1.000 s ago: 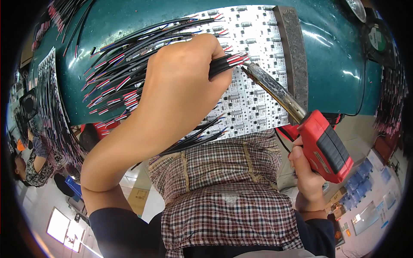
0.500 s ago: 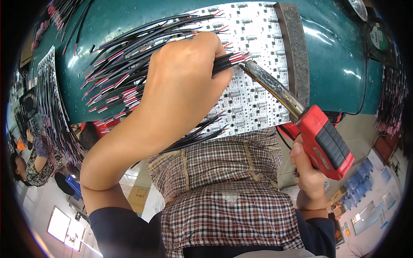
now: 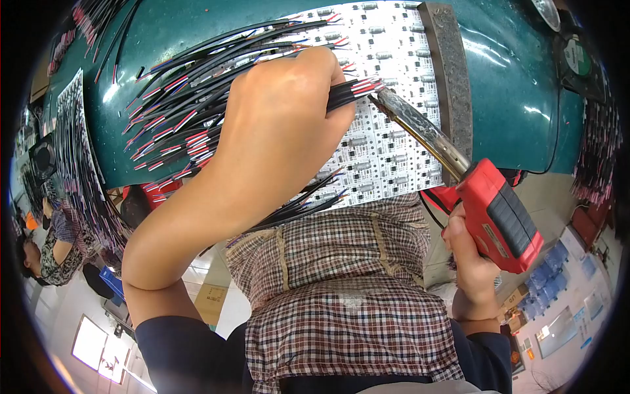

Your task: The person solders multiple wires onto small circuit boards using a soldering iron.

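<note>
Over the white circuit panel on the green table, the left hand is closed around a bundle of black-and-red wires, their stripped ends poking toward the panel's middle. The right hand, below the panel's right edge, is wrapped around a red soldering gun; its tip seems to meet the wire ends. A grey bar bounds the panel's right side. Loose wires crowd its left edge; bare green surface lies beyond the bar.

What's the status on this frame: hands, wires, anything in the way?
Left hand grips wire bundle over white circuit panel. Right hand holds red soldering gun, tip at wire ends. Loose wires fan left, clear.
</note>
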The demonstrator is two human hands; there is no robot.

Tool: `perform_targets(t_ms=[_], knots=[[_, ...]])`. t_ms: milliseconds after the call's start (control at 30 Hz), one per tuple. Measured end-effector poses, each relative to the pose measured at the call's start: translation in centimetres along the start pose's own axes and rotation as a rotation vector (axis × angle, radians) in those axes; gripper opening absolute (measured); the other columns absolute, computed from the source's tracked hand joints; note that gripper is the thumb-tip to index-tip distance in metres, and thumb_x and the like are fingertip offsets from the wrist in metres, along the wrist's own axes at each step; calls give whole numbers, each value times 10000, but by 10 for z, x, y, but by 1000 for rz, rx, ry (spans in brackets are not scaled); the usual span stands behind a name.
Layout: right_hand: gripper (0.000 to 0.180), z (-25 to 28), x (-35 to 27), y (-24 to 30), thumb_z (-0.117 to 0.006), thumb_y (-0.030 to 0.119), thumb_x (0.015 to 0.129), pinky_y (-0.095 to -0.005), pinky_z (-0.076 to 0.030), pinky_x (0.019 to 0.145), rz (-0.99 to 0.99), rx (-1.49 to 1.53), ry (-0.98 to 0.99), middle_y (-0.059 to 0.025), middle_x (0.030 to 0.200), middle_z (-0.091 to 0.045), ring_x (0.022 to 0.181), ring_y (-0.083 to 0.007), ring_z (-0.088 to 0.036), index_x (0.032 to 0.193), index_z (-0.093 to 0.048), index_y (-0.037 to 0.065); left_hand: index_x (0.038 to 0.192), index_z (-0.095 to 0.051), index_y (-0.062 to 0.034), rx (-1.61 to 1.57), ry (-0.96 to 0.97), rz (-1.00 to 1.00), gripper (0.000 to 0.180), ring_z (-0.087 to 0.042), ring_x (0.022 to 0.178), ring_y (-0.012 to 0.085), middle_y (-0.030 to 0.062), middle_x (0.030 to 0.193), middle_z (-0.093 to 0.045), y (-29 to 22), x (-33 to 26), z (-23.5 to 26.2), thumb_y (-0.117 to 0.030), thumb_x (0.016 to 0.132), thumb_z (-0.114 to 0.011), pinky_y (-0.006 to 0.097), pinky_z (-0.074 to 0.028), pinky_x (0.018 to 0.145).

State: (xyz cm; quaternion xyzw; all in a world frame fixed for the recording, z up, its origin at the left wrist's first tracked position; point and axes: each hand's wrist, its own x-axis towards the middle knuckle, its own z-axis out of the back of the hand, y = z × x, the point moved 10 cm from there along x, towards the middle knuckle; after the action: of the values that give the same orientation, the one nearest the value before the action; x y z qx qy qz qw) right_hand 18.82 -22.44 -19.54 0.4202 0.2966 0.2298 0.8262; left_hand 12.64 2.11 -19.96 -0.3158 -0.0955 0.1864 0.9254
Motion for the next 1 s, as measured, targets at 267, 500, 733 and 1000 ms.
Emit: perform_targets(t_ms=[267, 500, 733, 1000], knots=[[152, 2, 0, 0, -645, 16, 865, -228, -422, 522, -5, 4, -38, -60, 773, -610, 586, -87, -533, 1006, -608, -24, 839, -602, 0, 2, -13, -24, 195, -627, 584, 258, 126, 685, -650, -1, -1, -1, -78, 765, -765, 317, -469, 549], [241, 7, 0, 4, -651, 10, 851, -224, -429, 519, 37, -59, -10, -69, 770, -602, 582, -94, -531, 1079, -587, -36, 833, -600, -2, 28, -4, -25, 196, -629, 584, 257, 123, 682, -649, -2, 0, 0, -74, 758, -766, 321, -469, 547], [328, 6, -3, 7, -651, -5, 852, -234, -460, 530, 108, -90, -10, -75, 768, -599, 584, -103, -537, 1167, -574, -55, 824, -609, 8, -6, -1, 16, 195, -583, 536, 230, 114, 643, -618, 2, 2, 0, -105, 778, -762, 321, -445, 525], [178, 1, -2, 5, -634, -20, 856, -229, -435, 530, 80, -7, 7, -62, 731, -579, 573, -92, -515, 1030, -600, -41, 818, -613, 11, -10, 10, 25, 204, -544, 503, 206, 106, 611, -587, 3, 2, -2, -131, 789, -757, 319, -431, 514]])
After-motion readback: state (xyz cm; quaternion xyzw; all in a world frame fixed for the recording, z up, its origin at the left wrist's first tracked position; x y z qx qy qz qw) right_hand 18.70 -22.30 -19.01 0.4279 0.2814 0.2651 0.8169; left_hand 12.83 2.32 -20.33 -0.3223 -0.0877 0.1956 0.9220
